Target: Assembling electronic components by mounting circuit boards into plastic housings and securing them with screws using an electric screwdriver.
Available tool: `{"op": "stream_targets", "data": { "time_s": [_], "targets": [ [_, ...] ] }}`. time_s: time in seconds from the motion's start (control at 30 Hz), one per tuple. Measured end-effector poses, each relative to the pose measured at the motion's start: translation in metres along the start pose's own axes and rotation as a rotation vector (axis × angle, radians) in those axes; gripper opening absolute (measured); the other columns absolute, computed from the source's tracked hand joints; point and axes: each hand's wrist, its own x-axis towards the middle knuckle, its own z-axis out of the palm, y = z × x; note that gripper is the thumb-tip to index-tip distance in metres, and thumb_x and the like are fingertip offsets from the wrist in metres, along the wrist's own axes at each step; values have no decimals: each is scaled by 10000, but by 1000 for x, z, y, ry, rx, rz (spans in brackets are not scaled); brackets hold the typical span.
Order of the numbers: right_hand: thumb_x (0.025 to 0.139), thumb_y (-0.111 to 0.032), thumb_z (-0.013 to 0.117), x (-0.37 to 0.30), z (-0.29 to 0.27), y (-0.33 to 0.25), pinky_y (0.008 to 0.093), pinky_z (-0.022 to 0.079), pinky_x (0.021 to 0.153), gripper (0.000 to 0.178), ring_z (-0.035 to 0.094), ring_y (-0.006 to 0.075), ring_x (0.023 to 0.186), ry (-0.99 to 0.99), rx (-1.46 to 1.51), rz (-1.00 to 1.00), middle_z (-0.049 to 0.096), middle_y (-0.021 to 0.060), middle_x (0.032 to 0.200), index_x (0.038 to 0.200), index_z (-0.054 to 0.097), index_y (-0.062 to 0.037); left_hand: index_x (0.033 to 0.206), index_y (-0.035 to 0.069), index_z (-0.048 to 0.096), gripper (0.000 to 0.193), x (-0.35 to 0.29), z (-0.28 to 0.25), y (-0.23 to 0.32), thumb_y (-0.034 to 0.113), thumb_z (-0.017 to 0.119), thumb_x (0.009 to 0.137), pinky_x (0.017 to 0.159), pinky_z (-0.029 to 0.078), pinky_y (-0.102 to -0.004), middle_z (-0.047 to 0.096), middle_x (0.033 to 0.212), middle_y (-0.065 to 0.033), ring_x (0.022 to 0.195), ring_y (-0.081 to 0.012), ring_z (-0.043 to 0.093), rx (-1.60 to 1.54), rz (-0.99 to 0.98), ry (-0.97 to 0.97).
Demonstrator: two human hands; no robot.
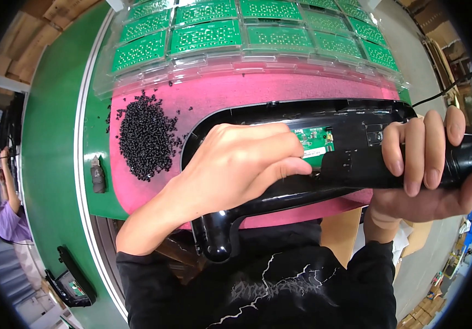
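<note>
A long glossy black plastic housing [230, 115] lies open side up on the pink mat, with a green circuit board [315, 143] set inside it. Over its middle, my left hand [241, 164] is closed in a pinch; whatever lies between thumb and finger is hidden. My right hand [420, 156] wraps round a thick black tool, apparently an electric screwdriver [351, 167], held nearly level above the housing. The tool's narrow end points left and comes right up to my left fingertips. Left of the housing is a heap of small black screws [145, 137].
Clear plastic trays [247, 55] holding several green circuit boards stand along the far side of the pink mat [203, 88]. A small dark tool [98, 175] lies left of the mat. Another black housing [70, 278] rests at lower left. A person in purple [12, 222] is far left.
</note>
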Motion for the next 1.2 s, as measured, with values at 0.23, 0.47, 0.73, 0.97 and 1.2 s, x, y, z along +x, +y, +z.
{"op": "stream_targets", "data": {
  "time_s": [0.23, 0.47, 0.73, 0.97, 1.2],
  "targets": [
    [830, -291, 642, 0, 13, -4, 277, 421, 597, 347, 503, 81, 502, 48, 53, -102, 505, -11, 662, 992, 421, -80, 863, 5, 630, 116, -4, 3, 0, 67, 712, 810, 575, 495, -334, 611, 765, -92, 642, -268, 609, -7, 86, 35],
    [783, -248, 662, -2, 19, -11, 279, 428, 606, 320, 509, 76, 490, -25, 43, -170, 502, -32, 629, 942, 424, -103, 872, 13, 663, 102, -7, 6, 3, 74, 721, 814, 557, 512, -331, 653, 758, -101, 627, -249, 633, -2, 80, 61],
    [773, -311, 689, -8, 16, -5, 247, 432, 552, 390, 509, 70, 470, 5, 16, -200, 505, -41, 607, 953, 408, -108, 862, 13, 651, 139, -8, 3, 4, 76, 739, 774, 568, 517, -339, 652, 747, -87, 647, -266, 641, 47, 142, 57],
    [759, -378, 686, -2, 22, 6, 223, 428, 510, 450, 507, 59, 455, -86, -130, -263, 514, -46, 601, 975, 405, -100, 893, 10, 615, 159, -9, 5, 1, 54, 724, 786, 577, 514, -360, 629, 759, -102, 662, -289, 630, 50, 119, 44],
    [840, -517, 639, 1, 15, 15, 265, 426, 602, 524, 500, 68, 539, -162, -183, -135, 522, -41, 713, 1079, 451, -90, 897, 0, 621, 110, -16, 3, -1, 77, 672, 837, 624, 505, -420, 652, 808, -154, 736, -362, 638, 369, -161, -58]
  ]
}}
